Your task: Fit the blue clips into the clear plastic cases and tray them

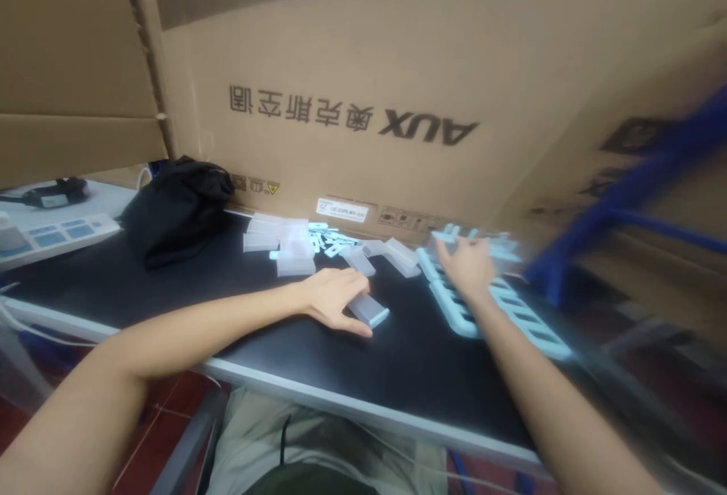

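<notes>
My left hand (335,297) rests on the black table (409,359), its fingers curled over a small translucent case with a pale blue end (370,311). My right hand (466,264) lies farther right on a pale blue plastic rack with slots (511,313), fingers stretched toward small blue pieces at the rack's far end. Between and behind the hands lie several translucent cases (284,241) and small blue parts (329,241).
A black bag (176,211) sits at the table's back left. A white power strip (54,236) lies on a surface further left. A large cardboard box (397,101) stands behind the table. A blurred blue frame (625,192) is at the right.
</notes>
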A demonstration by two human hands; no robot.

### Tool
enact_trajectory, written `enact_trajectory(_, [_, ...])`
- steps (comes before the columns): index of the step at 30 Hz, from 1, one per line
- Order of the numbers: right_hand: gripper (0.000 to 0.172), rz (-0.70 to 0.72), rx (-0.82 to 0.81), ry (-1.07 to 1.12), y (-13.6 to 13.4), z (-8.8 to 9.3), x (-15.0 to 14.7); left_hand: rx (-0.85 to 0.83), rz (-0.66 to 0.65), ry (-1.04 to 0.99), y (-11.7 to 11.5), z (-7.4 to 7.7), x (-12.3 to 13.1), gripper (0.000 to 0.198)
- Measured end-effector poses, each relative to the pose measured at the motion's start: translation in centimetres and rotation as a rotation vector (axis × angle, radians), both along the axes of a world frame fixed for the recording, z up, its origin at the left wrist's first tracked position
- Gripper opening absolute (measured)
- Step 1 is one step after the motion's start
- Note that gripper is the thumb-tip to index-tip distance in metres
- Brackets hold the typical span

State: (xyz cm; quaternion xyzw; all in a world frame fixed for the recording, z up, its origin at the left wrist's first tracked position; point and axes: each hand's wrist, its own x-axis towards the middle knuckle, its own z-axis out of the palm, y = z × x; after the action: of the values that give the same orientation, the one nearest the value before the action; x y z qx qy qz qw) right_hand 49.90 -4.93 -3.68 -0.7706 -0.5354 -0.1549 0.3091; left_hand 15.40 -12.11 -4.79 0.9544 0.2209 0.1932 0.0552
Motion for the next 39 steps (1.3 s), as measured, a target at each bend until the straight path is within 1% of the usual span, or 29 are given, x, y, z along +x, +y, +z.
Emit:
enact_trajectory(2, [0.065,-0.003,-0.022,-0.063,-0.5,0.1,0.0,-0.001,0.036,0.022,-0.2,0.0,0.2,0.078])
enact_trajectory(5, [0.065,0.012,-0.089,-0.173,-1.3,0.2,0.3,0.001,0.061,0.042,-0.3,-0.3,0.4,0.084])
enact_trajectory(9, [0.059,0.047,-0.149,-0.321,-2.1,0.3,0.7,0.016,0.02,0.065,-0.3,-0.3,0.5,0.086])
enact_trajectory(11, [0.058,0.052,-0.173,-0.37,-2.3,0.4,0.6,0.029,-0.004,0.091,-0.3,-0.1,0.5,0.084])
enact_trajectory(16, [0.055,0.055,-0.251,-0.475,-2.4,0.9,0.0,0.048,-0.037,0.131,-0.7,0.6,0.5,0.07])
enact_trajectory(20, [0.045,0.055,-0.325,-0.566,-2.9,2.1,-0.9,0.063,-0.008,0.144,-0.9,0.6,0.5,0.066])
enact_trajectory(22, [0.04,0.043,-0.295,-0.597,-3.3,3.0,-1.5,0.076,0.025,0.158,-0.9,0.5,0.6,0.065])
enact_trajectory(25, [0.043,0.067,-0.114,-0.574,-3.6,4.1,-3.2,0.078,0.043,0.197,-1.0,0.5,0.7,0.065])
enact_trajectory(26, [0.044,0.105,-0.071,-0.562,-3.6,4.3,-4.1,0.073,0.04,0.212,-1.0,0.6,0.7,0.065])
enact_trajectory(28, [0.042,0.225,-0.056,-0.567,-3.3,4.4,-6.2,0.065,0.033,0.233,-1.0,0.7,0.7,0.062])
enact_trajectory(30, [0.036,0.412,-0.123,-0.6,-2.8,4.3,-8.9,0.065,0.04,0.231,-1.1,0.9,0.6,0.061])
enact_trajectory(32, [0.033,0.634,-0.204,-0.618,-2.1,4.2,-11.9,0.066,0.061,0.216,-1.1,1.0,0.4,0.062])
enact_trajectory(34, [0.033,0.781,-0.263,-0.622,-1.2,4.2,-14.7,0.069,0.075,0.203,-1.0,1.0,0.3,0.062])
enact_trajectory(35, [0.033,0.823,-0.291,-0.622,-0.7,4.2,-15.9,0.074,0.073,0.198,-0.9,1.0,0.3,0.062])
enact_trajectory(37, [0.032,0.864,-0.354,-0.63,0.3,4.1,-17.9,0.096,0.06,0.193,-0.8,1.0,0.3,0.061])
enact_trajectory(39, [0.034,0.892,-0.435,-0.642,1.3,4.0,-19.2,0.121,0.047,0.195,-0.7,0.8,0.2,0.061])
